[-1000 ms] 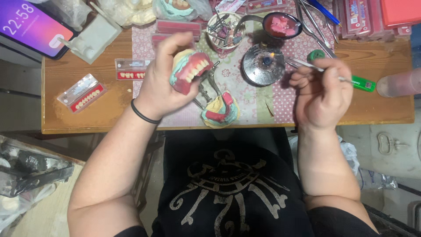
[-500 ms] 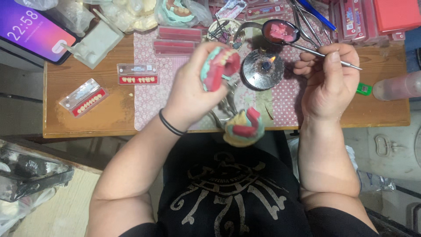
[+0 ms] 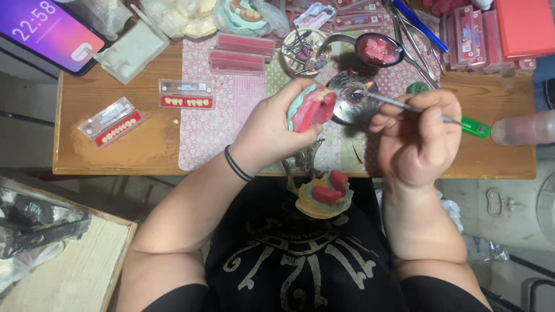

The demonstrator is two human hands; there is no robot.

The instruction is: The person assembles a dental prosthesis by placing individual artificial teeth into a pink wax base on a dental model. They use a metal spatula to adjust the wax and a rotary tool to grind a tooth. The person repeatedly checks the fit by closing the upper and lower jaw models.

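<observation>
My left hand (image 3: 272,127) grips a denture model (image 3: 311,107) of pink wax on a teal base, raised above the wooden table (image 3: 144,144). My right hand (image 3: 419,138) holds a thin metal tool (image 3: 399,104) whose tip points into a small flame over a round metal burner (image 3: 352,101). A black band sits on my left wrist. Below the table edge, a second model (image 3: 325,196) with red wax on a yellowish base hangs on a metal articulator near my chest.
Clear boxes of artificial teeth (image 3: 186,95) (image 3: 111,122) lie on the left. A phone (image 3: 52,29) is at the far left corner. A spoon with pink wax (image 3: 376,49), a green lighter (image 3: 474,127), a cup of tools (image 3: 303,52) and red boxes (image 3: 520,29) crowd the back.
My left hand carried the denture model rightward toward the burner and turned it. My right hand brought the metal tool's tip down into the flame.
</observation>
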